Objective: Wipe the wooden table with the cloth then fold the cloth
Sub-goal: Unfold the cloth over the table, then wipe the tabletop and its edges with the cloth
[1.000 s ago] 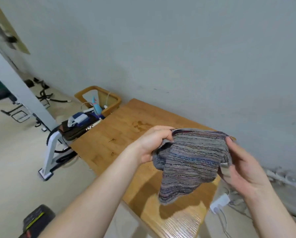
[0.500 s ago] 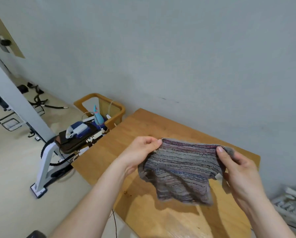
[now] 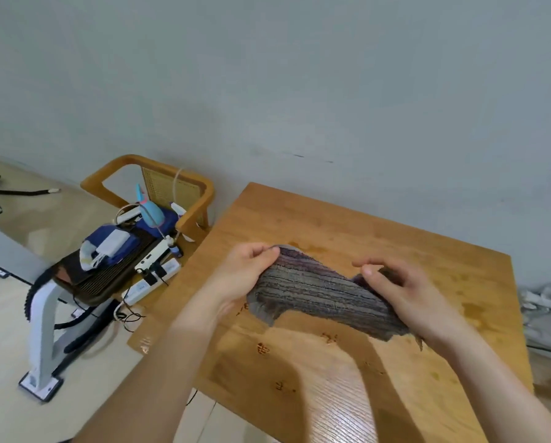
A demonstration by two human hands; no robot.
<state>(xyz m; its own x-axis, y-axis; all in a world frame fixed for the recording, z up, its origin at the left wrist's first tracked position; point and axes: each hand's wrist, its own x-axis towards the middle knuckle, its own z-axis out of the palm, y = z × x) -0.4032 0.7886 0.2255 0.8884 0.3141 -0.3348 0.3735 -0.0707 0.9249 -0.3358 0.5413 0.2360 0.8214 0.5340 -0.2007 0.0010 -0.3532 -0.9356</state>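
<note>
The scene is viewed from head height, forward and down. The desk (image 3: pixel 347 225) is seen close, against the wall (image 3: pixel 299 75).

cloth (image 3: pixel 318 295) woven terry, striped, rough and matt; wooden table (image 3: pixel 395 244) varnished with visible grain, glossy sheen at the near edge, darker wet-looking blotches toward the right edge; chair (image 3: pixel 200 203) smooth wood frame, cane-weave back; power strip (image 3: pixel 151 284) white plastic; wall (image 3: pixel 299 75) matt paint

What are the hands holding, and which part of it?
A striped cloth, over the wooden table. The left hand pinches its upper left edge. The right hand grips its bunched right end.
</note>
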